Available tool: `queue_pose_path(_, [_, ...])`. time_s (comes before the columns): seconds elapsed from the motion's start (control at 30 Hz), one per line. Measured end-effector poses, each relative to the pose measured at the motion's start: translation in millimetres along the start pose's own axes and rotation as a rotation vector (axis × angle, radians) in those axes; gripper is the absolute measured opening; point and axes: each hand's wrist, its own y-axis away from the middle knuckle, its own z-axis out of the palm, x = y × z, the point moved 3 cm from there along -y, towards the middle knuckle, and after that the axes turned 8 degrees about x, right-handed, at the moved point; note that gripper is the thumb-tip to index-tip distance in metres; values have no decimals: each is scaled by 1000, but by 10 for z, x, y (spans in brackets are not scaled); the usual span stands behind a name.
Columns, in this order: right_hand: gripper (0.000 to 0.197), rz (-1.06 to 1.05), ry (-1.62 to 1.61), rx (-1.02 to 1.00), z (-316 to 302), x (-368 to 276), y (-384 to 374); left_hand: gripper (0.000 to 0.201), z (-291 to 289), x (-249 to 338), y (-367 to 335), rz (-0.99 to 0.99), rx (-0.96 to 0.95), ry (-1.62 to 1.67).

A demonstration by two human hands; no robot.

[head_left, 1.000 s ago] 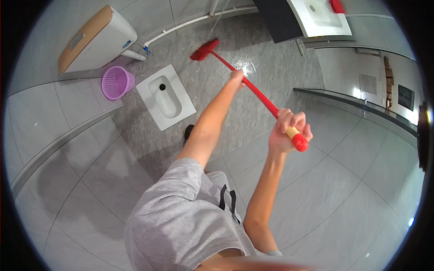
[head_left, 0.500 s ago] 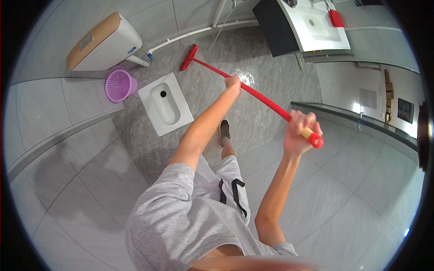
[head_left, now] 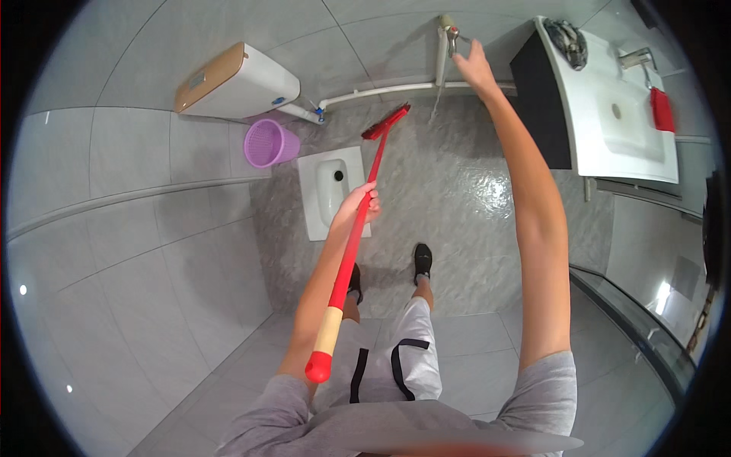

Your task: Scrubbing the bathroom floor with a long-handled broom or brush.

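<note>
the left hand point(head_left: 364, 204) is wrapped around the middle of the red broom point(head_left: 358, 236), whose bristles rest on the wet floor point(head_left: 472, 198) at the far side, just right of the squat toilet point(head_left: 329, 190). the right hand point(head_left: 474, 62) reaches far to the wall tap point(head_left: 449, 32), fingers loosely curled on it. the broom looks light and stiff, probably slick when wet, so mid-handle is a sound grip.
</note>
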Motion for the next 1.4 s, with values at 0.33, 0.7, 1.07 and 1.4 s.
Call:
queue_pose_path(0.33, [74,187,-235,-261,353,-112,13,16,-21,-389,-134,-20,12,246])
queue_pose_path(0.7, [56,-53,-613,-735,-1080,-1363,2345,14,-70,-555,-318,37,-74,274])
queue_pose_path(1.07, [68,476,-1291,-81,-2712,-1897,4380,6,371,-1765,-253,-18,213,-57])
queue_pose_path(1.4, [71,336,-992,-109,-3447,-2404,4547,10,969,-2691,399,-249,-24,-57])
